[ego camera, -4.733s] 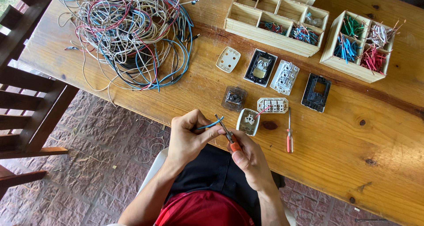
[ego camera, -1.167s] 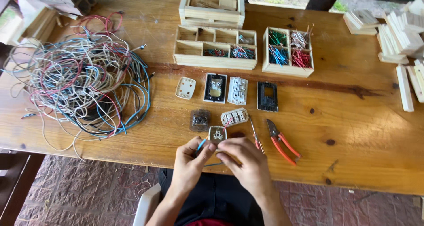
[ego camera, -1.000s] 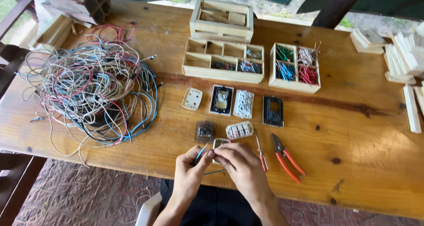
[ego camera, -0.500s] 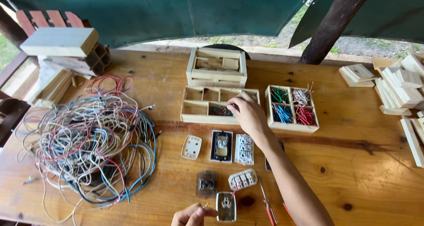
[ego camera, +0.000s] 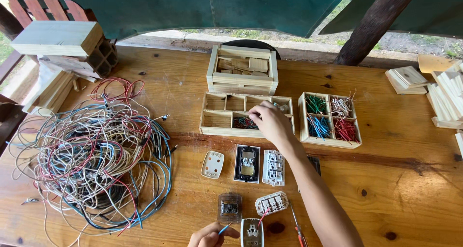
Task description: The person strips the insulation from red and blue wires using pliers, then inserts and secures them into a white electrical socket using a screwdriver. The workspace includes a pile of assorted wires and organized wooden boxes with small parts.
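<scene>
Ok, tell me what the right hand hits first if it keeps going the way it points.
The right hand points away from the person over the compartmented wooden tray. Going on, it would likely meet that tray's far wall first, then the stacked wooden box; depth is unclear.

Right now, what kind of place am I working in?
Probably an outdoor, tarp-covered hobby bench for electrical wiring: a wooden plank table holds a tangled heap of coloured wires, wooden compartment trays of sorted wire offcuts and dismantled wall switch modules.

Right hand (ego camera: 268,123) reaching into wooden compartment tray (ego camera: 215,130); left hand (ego camera: 208,236) pinching blue wire (ego camera: 223,229).
</scene>
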